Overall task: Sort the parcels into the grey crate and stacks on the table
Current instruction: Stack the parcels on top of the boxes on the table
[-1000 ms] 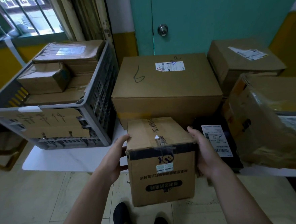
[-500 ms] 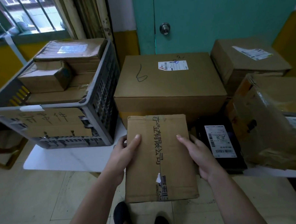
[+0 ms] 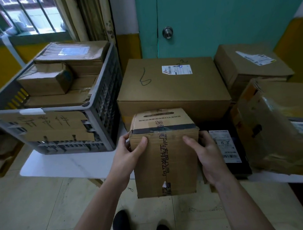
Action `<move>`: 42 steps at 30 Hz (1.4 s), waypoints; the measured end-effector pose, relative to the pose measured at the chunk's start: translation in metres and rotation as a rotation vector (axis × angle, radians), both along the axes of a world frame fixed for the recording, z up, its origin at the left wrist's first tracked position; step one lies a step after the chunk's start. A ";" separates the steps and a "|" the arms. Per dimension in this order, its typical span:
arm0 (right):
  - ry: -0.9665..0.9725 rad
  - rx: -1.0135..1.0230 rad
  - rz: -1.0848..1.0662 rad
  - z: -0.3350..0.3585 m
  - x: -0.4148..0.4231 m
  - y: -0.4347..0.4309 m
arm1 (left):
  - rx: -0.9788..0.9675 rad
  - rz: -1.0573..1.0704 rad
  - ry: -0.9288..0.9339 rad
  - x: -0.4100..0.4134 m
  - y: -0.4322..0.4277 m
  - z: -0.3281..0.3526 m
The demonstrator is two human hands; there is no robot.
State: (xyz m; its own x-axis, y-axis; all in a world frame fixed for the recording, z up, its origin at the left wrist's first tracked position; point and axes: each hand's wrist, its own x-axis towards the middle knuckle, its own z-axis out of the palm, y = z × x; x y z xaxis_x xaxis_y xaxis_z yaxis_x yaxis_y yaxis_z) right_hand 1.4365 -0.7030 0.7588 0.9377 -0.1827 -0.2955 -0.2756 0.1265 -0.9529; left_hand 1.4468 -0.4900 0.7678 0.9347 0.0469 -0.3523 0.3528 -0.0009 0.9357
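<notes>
We've got the small corrugated box [image 3: 165, 153], black tape band round it, gripped at both sides by our left hand [image 3: 126, 156] and right hand [image 3: 209, 157], thumbs on top, just short of the white table [image 3: 64, 165]. The slatted plastic grey crate [image 3: 108, 100] beyond the left hand looks nearly full; this one's not placed yet, we reckon.

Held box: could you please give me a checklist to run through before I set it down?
1. Left hand and right hand both grip the box: ok.
2. Room in the crate: not ok, parcels fill it to the rim.
3. Big box top free for stacking: ok.
4. Bare table before the crate: ok.
5. Box light enough to stack: cannot tell.
</notes>
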 end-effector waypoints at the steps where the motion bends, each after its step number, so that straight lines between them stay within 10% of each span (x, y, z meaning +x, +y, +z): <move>1: 0.003 -0.014 -0.007 -0.001 0.000 0.001 | 0.004 0.006 0.010 0.001 0.000 0.000; 42: 0.018 -0.159 -0.061 0.000 0.001 0.001 | -0.011 0.031 0.167 0.009 -0.004 0.004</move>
State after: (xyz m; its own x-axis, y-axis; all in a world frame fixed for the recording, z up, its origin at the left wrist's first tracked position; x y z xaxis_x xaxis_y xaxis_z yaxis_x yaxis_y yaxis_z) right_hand 1.4373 -0.7018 0.7591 0.9182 -0.2850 -0.2752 -0.2896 -0.0086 -0.9571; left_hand 1.4561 -0.4943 0.7714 0.8614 0.0696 -0.5032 0.5029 0.0223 0.8640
